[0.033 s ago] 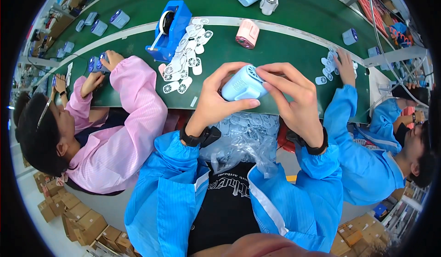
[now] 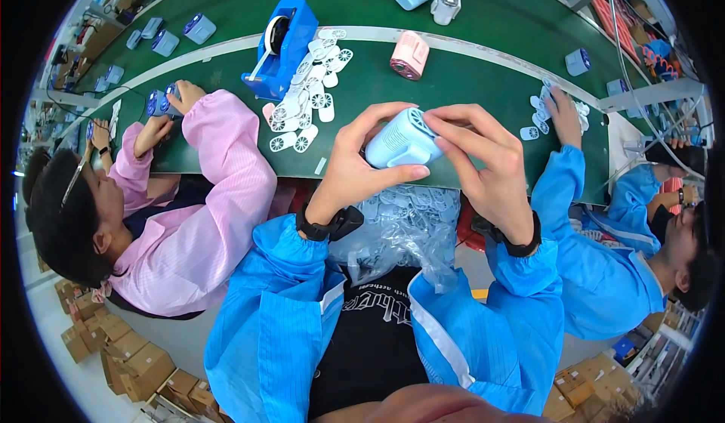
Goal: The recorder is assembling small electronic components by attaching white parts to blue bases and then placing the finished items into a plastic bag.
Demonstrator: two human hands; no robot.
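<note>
- A pale blue, rounded plastic fan housing [image 2: 402, 140] sits above the green bench [image 2: 468, 83], gripped from both sides.
- The left hand [image 2: 355, 162] curls closed round its body; the right hand [image 2: 483, 159] pinches its grilled front end.
- The grille looks seated, so fitting seems nearly done.
- Beyond the left hand, loose white grille discs [image 2: 310, 102] remain; below the hands lies a clear bag of parts [image 2: 400, 230].
</note>
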